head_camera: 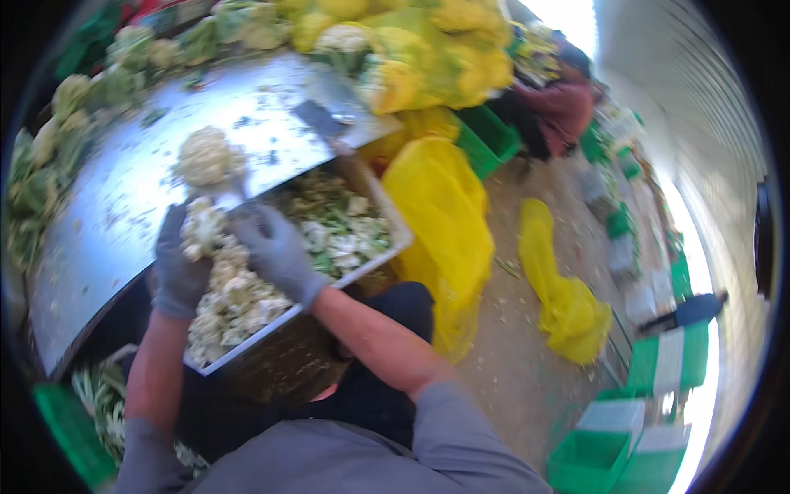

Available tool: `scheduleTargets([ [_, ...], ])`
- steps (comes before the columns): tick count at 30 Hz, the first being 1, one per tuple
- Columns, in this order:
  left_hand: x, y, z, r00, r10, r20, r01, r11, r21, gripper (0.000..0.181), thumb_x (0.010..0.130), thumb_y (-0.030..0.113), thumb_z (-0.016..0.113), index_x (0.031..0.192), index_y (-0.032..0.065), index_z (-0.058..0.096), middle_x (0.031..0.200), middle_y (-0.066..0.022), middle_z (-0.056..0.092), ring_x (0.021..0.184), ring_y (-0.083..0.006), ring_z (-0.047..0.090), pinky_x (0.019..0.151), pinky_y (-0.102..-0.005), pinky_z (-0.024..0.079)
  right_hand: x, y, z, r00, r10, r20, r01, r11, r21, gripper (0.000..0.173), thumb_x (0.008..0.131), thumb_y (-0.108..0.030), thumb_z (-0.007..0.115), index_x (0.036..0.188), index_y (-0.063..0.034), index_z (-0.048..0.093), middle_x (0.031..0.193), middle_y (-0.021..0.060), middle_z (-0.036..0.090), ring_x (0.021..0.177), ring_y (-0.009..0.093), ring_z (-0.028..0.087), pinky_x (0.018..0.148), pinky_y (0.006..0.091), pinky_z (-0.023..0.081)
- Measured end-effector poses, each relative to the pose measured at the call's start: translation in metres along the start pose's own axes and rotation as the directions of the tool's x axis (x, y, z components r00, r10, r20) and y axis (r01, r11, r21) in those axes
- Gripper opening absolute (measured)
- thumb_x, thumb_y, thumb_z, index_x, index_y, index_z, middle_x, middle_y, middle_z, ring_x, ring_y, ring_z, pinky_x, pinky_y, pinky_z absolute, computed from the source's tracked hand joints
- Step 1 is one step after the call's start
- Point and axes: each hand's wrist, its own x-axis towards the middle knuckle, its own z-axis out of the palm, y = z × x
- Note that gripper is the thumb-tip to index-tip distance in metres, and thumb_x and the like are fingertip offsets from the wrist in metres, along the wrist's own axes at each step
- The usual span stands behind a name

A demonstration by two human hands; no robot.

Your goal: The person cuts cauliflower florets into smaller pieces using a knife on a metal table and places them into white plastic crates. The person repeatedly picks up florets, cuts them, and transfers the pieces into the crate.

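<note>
My left hand (179,268), in a grey glove, holds a trimmed piece of cauliflower (202,230) over a white-rimmed crate (256,338). Close beside it, my gloved right hand (274,250) is curled around what looks like a knife (237,190); its blade is blurred and points toward the table. Cut cauliflower florets (237,305) fill the near part of the crate, below both hands. Just beyond my hands, a whole cauliflower head (208,155) without leaves rests on the shiny metal table (123,247).
Leafy cauliflowers (117,89) line the table's far and left edges. A cleaver-like blade (320,118) lies near its right corner. Full yellow mesh bags (432,52) stand behind. A yellow bag (441,228) hangs beside the crate; another (565,296) lies on the floor. Green crates (589,457) and a seated person (558,102) are rightward.
</note>
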Motion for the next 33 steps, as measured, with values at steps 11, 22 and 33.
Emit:
scheduleTargets([
  [11,-0.021,0.011,-0.018,0.947,-0.311,0.075,0.245,0.553,-0.796,0.057,0.113,0.008,0.063,0.164,0.0088,0.040,0.153,-0.0179,0.060,0.134,-0.0205,0.067,0.113,-0.0380,0.061,-0.098,0.005,0.021,0.989,-0.120,0.084,0.142,0.925,-0.352,0.034,0.106,-0.013,0.077,0.132,0.0062,0.067,0.089,0.0022,0.073,0.074,0.003,0.063,0.066,0.0245,0.053],
  [22,-0.028,0.018,-0.026,0.938,-0.345,0.024,0.267,0.679,-0.684,0.044,0.119,0.019,0.057,0.159,0.0029,0.049,0.148,-0.0166,0.066,0.127,-0.0193,0.070,0.111,-0.0358,0.059,-0.086,0.008,0.046,0.977,-0.134,0.168,0.203,0.830,-0.520,0.031,0.104,-0.016,0.078,0.128,0.0026,0.069,0.085,0.0068,0.071,0.073,0.011,0.063,0.069,0.0331,0.054],
  [33,-0.055,0.004,-0.025,0.988,-0.119,-0.098,0.122,0.992,0.026,0.072,0.087,-0.009,0.076,0.156,-0.0026,0.055,0.146,-0.0227,0.066,0.137,-0.0339,0.066,0.118,-0.0417,0.052,-0.042,0.056,0.061,0.906,-0.295,0.303,0.422,0.664,-0.617,0.027,0.107,-0.025,0.073,0.113,0.0006,0.067,0.078,0.0144,0.067,0.067,0.024,0.068,0.063,0.0428,0.051],
])
